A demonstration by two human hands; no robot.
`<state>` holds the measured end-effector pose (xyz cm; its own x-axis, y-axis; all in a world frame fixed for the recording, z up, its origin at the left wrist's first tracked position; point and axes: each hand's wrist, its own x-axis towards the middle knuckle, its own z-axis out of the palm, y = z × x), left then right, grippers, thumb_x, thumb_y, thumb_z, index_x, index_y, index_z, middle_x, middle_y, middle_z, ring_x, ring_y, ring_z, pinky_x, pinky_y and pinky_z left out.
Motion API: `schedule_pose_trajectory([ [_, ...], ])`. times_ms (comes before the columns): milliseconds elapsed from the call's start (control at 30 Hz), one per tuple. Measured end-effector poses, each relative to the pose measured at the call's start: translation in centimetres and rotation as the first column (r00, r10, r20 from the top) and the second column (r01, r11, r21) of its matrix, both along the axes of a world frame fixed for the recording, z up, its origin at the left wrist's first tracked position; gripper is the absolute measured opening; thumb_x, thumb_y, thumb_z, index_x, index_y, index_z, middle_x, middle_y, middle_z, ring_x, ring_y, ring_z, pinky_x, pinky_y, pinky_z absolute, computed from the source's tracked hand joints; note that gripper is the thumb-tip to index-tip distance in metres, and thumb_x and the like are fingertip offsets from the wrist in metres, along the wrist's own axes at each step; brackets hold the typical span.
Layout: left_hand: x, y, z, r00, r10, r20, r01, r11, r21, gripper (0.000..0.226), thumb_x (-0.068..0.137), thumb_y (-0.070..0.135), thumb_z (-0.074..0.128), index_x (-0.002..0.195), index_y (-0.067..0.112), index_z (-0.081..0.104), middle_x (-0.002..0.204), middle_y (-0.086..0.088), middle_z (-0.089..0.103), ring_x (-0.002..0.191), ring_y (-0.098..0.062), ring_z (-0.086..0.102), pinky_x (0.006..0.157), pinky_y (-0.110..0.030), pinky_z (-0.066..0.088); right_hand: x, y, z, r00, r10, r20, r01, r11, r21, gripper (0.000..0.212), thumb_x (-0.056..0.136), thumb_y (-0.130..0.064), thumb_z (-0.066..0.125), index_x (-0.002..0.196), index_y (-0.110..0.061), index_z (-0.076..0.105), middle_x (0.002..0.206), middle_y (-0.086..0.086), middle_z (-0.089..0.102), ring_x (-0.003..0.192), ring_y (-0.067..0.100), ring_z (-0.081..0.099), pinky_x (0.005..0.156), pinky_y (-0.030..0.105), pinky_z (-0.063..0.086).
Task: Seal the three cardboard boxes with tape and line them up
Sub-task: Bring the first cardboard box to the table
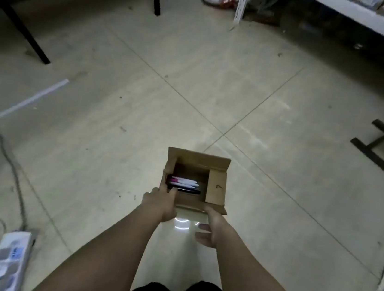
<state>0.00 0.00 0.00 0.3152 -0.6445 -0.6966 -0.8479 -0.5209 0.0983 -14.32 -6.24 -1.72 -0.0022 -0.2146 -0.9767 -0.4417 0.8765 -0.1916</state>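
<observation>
One small brown cardboard box point(216, 187) is in view, just ahead of my knees, with its top flaps open. Inside lie white and pink packets over a dark flat item point(185, 185). My left hand point(159, 204) grips the box's near left corner, thumb over the rim. The thumb of my right hand point(209, 229) rests on the near right flap, and its fingers curl below against the near wall. A shiny round arc point(185, 224), perhaps clear tape, glints under the box between my hands; I cannot tell whether it is held.
Pale tiled floor point(193, 85) stretches ahead. Black table legs point(25, 33) stand at the far left, and a white shelf unit point(370, 24) at the far right. A black metal stand point(383, 154) is on the right. A power strip with cables point(9, 265) lies at the near left.
</observation>
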Motion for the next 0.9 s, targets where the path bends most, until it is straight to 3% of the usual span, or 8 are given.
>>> schedule_pose_trajectory([
  [133, 0.2, -0.2, -1.9, 1.000, -0.024, -0.010, 0.024, 0.998, 0.056, 0.053, 0.093, 0.036, 0.048, 0.141, 0.019, 0.035, 0.152, -0.010, 0.023, 0.129, -0.029, 0.039, 0.097, -0.037, 0.039, 1.9, 0.0, -3.2, 0.954, -0.283, 0.097, 0.277, 0.958, 0.067, 0.038, 0.097, -0.031, 0.053, 0.127, -0.009, 0.048, 0.125, 0.012, 0.057, 0.106, 0.034, 0.062, 0.086, 0.040, 0.053],
  [267, 0.4, -0.2, -2.7, 0.995, -0.091, -0.046, 0.094, 0.993, 0.066, 0.049, 0.096, 0.036, 0.044, 0.139, 0.015, 0.039, 0.154, -0.009, 0.021, 0.132, -0.029, 0.035, 0.098, -0.038, 0.037, 2.9, 0.1, -5.3, 0.896, -0.408, 0.177, 0.401, 0.913, 0.077, 0.035, 0.101, -0.014, 0.044, 0.135, -0.003, 0.046, 0.132, 0.018, 0.056, 0.113, 0.034, 0.060, 0.094, 0.040, 0.053],
  [333, 0.7, -0.2, -2.1, 0.995, -0.086, -0.046, 0.087, 0.996, 0.022, 0.045, 0.096, 0.037, 0.042, 0.136, 0.014, 0.041, 0.150, -0.009, 0.027, 0.127, -0.029, 0.039, 0.095, -0.038, 0.039, 3.0, -0.2, -5.2, 0.862, -0.471, 0.189, 0.472, 0.881, 0.042, 0.036, 0.101, -0.009, 0.042, 0.135, 0.002, 0.045, 0.130, 0.020, 0.056, 0.116, 0.033, 0.059, 0.083, 0.032, 0.057],
  [400, 0.8, -0.3, -0.8, 0.997, -0.075, -0.029, 0.074, 0.997, -0.037, 0.042, 0.097, 0.036, 0.039, 0.134, 0.016, 0.043, 0.144, -0.010, 0.034, 0.120, -0.028, 0.045, 0.092, -0.037, 0.041, 2.9, -0.5, -3.9, 0.872, -0.445, 0.204, 0.462, 0.886, -0.041, 0.033, 0.100, -0.013, 0.045, 0.131, -0.004, 0.049, 0.122, 0.016, 0.062, 0.108, 0.030, 0.064, 0.070, 0.027, 0.059],
  [567, 0.9, -0.3, 6.4, 0.995, -0.047, 0.086, 0.046, 0.999, 0.018, 0.044, 0.099, 0.040, 0.034, 0.135, 0.018, 0.041, 0.131, -0.011, 0.046, 0.115, -0.027, 0.050, 0.086, -0.034, 0.039, 0.8, -1.6, 3.1, 0.935, -0.320, 0.153, 0.345, 0.920, -0.185, 0.025, 0.098, -0.016, 0.046, 0.121, -0.013, 0.057, 0.099, 0.011, 0.069, 0.078, 0.019, 0.068, 0.065, 0.024, 0.057],
  [633, 0.6, -0.3, 10.8, 0.995, -0.038, 0.097, 0.033, 0.998, 0.046, 0.048, 0.100, 0.044, 0.030, 0.140, 0.018, 0.034, 0.132, -0.009, 0.048, 0.116, -0.025, 0.052, 0.084, -0.031, 0.038, -0.2, -2.1, 7.4, 0.941, -0.306, 0.142, 0.332, 0.914, -0.233, 0.022, 0.099, -0.019, 0.045, 0.115, -0.013, 0.059, 0.098, 0.010, 0.068, 0.078, 0.019, 0.065, 0.070, 0.026, 0.056],
  [767, 0.0, -0.9, 20.5, 0.997, 0.000, 0.073, 0.001, 1.000, -0.016, 0.054, 0.098, 0.050, 0.031, 0.143, 0.019, 0.030, 0.134, -0.009, 0.045, 0.118, -0.027, 0.052, 0.083, -0.032, 0.040, -1.0, -3.3, 18.0, 0.949, -0.277, 0.147, 0.312, 0.889, -0.334, 0.016, 0.099, -0.023, 0.041, 0.089, -0.022, 0.053, 0.087, 0.006, 0.063, 0.073, 0.018, 0.062, 0.062, 0.025, 0.053],
  [900, 0.5, -3.2, 31.7, 0.996, 0.053, 0.075, -0.045, 0.993, -0.105, 0.051, 0.096, 0.051, 0.034, 0.135, 0.018, 0.037, 0.136, -0.009, 0.042, 0.118, -0.028, 0.051, 0.079, -0.034, 0.038, -0.6, -5.5, 29.0, 0.981, -0.153, 0.117, 0.190, 0.863, -0.469, 0.023, 0.098, -0.018, 0.034, 0.084, -0.018, 0.052, 0.089, 0.013, 0.064, 0.074, 0.025, 0.064, 0.061, 0.031, 0.055],
])
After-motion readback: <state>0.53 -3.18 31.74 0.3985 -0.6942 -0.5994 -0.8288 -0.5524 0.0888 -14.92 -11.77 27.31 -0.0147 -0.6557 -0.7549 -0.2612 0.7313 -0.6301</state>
